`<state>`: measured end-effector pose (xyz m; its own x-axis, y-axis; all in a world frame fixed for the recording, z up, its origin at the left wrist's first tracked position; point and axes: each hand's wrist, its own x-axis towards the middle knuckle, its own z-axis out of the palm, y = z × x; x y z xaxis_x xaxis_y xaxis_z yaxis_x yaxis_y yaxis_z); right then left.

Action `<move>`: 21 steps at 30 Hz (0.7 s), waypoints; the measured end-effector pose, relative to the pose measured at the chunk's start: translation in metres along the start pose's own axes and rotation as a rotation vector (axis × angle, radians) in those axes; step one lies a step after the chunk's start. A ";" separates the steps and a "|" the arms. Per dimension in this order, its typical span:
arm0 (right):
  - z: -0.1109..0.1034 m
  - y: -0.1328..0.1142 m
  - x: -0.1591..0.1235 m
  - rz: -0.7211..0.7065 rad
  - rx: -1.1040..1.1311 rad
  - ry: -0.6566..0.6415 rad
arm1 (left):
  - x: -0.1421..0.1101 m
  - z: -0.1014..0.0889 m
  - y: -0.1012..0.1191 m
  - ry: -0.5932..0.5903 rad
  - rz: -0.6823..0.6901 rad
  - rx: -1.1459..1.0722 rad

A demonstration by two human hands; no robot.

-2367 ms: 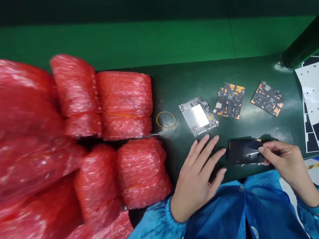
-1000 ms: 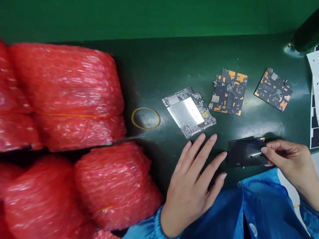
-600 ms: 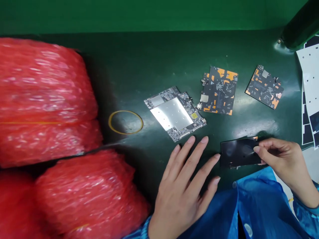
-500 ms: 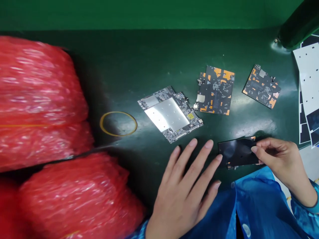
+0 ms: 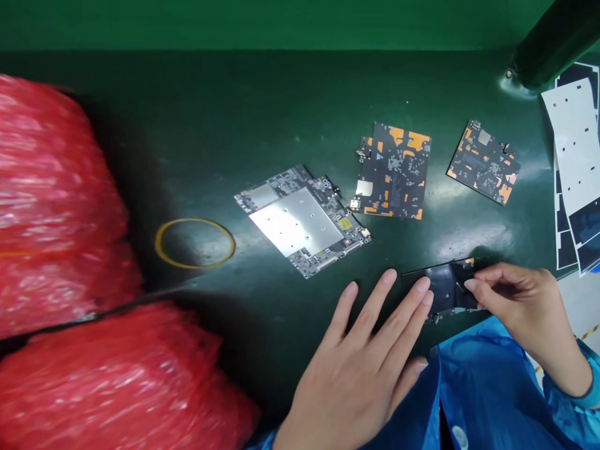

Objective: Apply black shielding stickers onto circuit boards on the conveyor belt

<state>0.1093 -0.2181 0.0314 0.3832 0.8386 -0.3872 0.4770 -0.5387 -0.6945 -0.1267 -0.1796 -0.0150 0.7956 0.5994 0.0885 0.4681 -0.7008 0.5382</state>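
A glossy black film (image 5: 443, 284) lies over a circuit board (image 5: 438, 317) near the table's front edge. It looks creased, and only the board's lower rim and a bit of orange at its top right corner show. My right hand (image 5: 520, 306) pinches the film's right end between thumb and fingers. Flat and palm-down, my left hand (image 5: 360, 362) has its fingers stretched out, two fingertips over the film's left end. Just beyond that hand is a circuit board with a silver shield plate (image 5: 302, 222).
Two black-and-orange circuit boards (image 5: 396, 172) (image 5: 485, 162) lie farther back. A yellow rubber band (image 5: 195, 267) rests left of the silver-plated board. Red bubble-wrap bundles (image 5: 60, 200) fill the left side. Sheets of black stickers (image 5: 569, 150) hang over the right edge, below a dark green post (image 5: 553, 53).
My left hand has moved right, bringing its fingertips onto the film's left end. The film now looks creased, with more of the board showing below it. The view has shifted slightly.
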 end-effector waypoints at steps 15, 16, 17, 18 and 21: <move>0.015 0.013 -0.024 -0.795 -0.664 -0.032 | 0.000 0.004 0.001 0.002 -0.010 0.021; 0.024 0.016 -0.026 -0.803 -0.722 -0.067 | 0.000 0.004 0.000 0.000 -0.008 0.028; 0.030 0.020 -0.027 -0.793 -0.774 -0.091 | 0.000 0.005 0.000 0.000 -0.009 0.037; 0.033 0.023 -0.027 -0.773 -0.814 -0.100 | -0.001 0.006 -0.001 -0.002 -0.010 0.047; 0.028 0.035 -0.027 -0.698 -0.891 -0.101 | -0.008 0.007 -0.005 -0.009 -0.016 0.082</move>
<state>0.0932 -0.2570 0.0007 -0.2334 0.9592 -0.1596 0.9695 0.2169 -0.1142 -0.1325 -0.1837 -0.0242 0.7912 0.6073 0.0726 0.5105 -0.7210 0.4686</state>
